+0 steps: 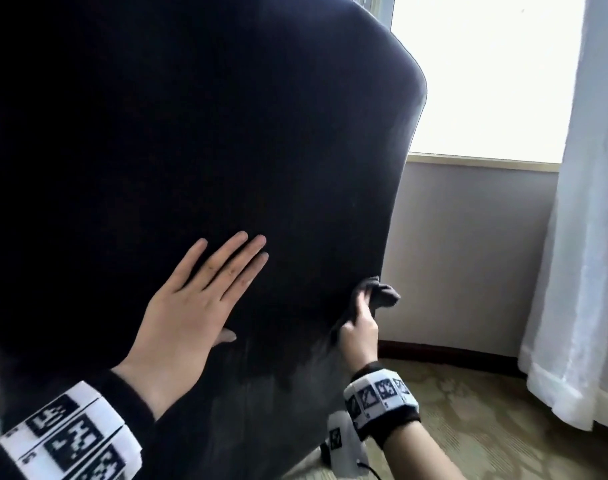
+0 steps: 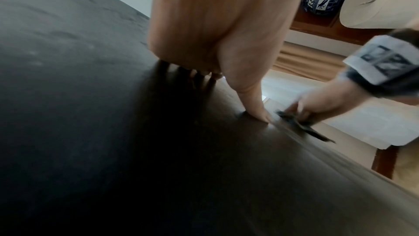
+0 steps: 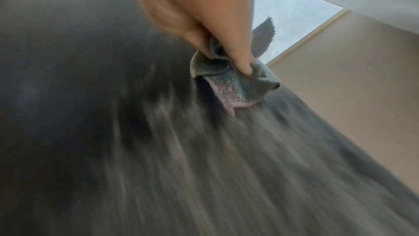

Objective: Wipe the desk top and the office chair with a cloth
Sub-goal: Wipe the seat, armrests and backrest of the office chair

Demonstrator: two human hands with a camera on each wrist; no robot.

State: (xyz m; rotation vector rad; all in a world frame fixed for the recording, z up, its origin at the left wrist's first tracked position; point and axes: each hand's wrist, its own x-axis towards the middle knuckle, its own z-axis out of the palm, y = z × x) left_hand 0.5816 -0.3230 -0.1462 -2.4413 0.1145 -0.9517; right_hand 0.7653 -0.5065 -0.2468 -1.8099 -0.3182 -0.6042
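Two hands meet the office chair [image 1: 198,140]: your left hand [image 1: 188,320] lies flat and relaxed on its dark back, and your right hand [image 1: 359,327] pinches the bunched cloth [image 1: 378,294] at the back's right edge, nearer to the unwiped surface running up from it.

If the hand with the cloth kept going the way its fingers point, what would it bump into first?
Probably nothing soon: the right hand pinches the cloth at the chair back's edge, pointing up along it. Depth is unclear.
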